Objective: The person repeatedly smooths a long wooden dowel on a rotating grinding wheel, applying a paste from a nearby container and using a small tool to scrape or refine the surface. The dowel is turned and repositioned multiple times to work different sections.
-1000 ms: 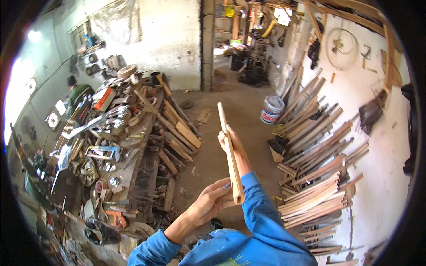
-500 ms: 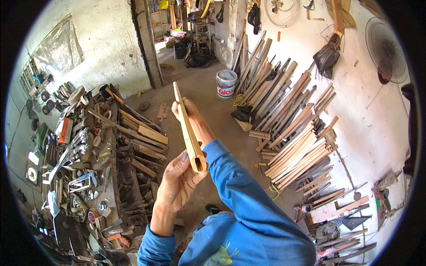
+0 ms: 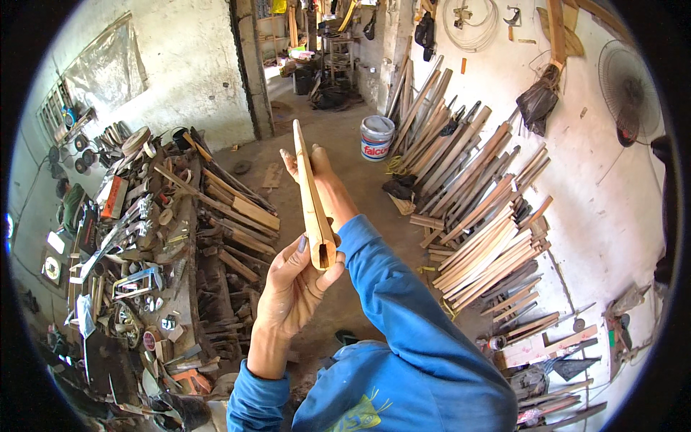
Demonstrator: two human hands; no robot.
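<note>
A long, pale wooden piece [image 3: 309, 191] points away from me, tapering to a narrow far tip. Its thick rounded near end has a dark rectangular slot facing me. My left hand [image 3: 291, 284] grips that near end, thumb on the left side and fingers under and around it. Farther along, my right hand [image 3: 322, 171] is beneath the wood, its fingers spread out to both sides rather than wrapped around it. The wood hides part of the right palm, so contact there is hard to judge.
To the left, a workbench [image 3: 188, 288] is crowded with tools, a hacksaw [image 3: 137, 282] and scraps. Many wooden strips [image 3: 482, 263] and poles lean along the right wall. A white paint bucket [image 3: 377, 138] stands on the floor ahead, near a doorway. A fan [image 3: 630, 93] hangs at right.
My right hand's fingers have loosened from around the wood and spread apart. The wooden piece has shifted slightly right and up in view, its slot more visible. My left hand keeps its grip.
</note>
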